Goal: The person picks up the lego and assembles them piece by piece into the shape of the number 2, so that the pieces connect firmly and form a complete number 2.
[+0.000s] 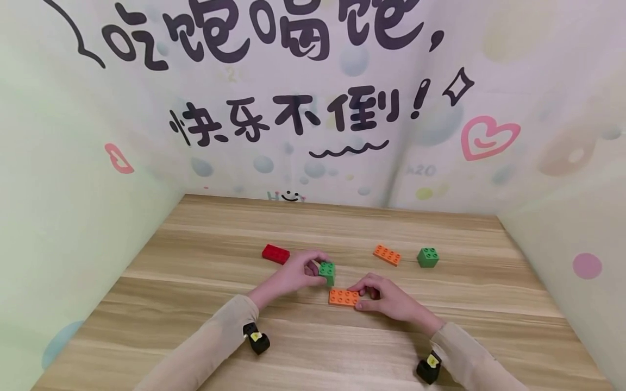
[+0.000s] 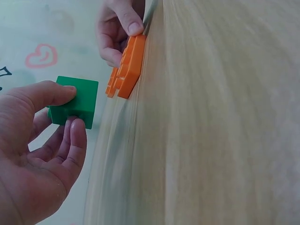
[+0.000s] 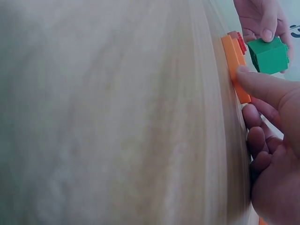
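Between thumb and fingers, my left hand [image 1: 297,271] pinches a green toy building brick [image 1: 327,273] with round studs, held just above the table. The left wrist view shows this green brick [image 2: 77,101] from a smooth side, thumb on one face and fingertips at its lower edge. My right hand [image 1: 388,300] pinches the right end of a flat orange building brick [image 1: 342,297], which lies studs up on the table. In the right wrist view the thumb presses on the side of the orange brick [image 3: 234,61], close to the green one but apart from it.
A red brick [image 1: 275,253] lies behind my left hand. Farther back on the right are a second orange brick [image 1: 387,254] and a second green brick [image 1: 428,257]. The wooden table [image 1: 313,342] meets printed cloth walls [image 1: 342,174] at the back and sides.
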Action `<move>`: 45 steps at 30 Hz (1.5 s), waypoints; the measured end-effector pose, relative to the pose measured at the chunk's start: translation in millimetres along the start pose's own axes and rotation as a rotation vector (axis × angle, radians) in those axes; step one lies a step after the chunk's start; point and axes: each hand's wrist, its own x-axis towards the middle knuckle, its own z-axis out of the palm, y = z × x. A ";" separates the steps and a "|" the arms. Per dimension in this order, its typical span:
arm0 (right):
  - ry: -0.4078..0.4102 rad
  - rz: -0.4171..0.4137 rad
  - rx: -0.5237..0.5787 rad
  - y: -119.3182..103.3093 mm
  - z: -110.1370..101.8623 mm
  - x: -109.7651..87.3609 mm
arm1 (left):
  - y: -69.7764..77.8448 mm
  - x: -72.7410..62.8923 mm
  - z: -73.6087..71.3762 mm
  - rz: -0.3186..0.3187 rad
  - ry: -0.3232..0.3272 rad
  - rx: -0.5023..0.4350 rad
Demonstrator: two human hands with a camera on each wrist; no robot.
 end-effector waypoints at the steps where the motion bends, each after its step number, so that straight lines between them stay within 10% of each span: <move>1: 0.003 -0.003 -0.002 0.5 0.6 0.3 | -0.2 -0.4 0.6 -0.003 -0.004 -0.002; 45: 0.012 0.008 -0.024 -0.1 3.1 2.0 | 2.6 -13.3 20.1 0.019 -0.065 0.009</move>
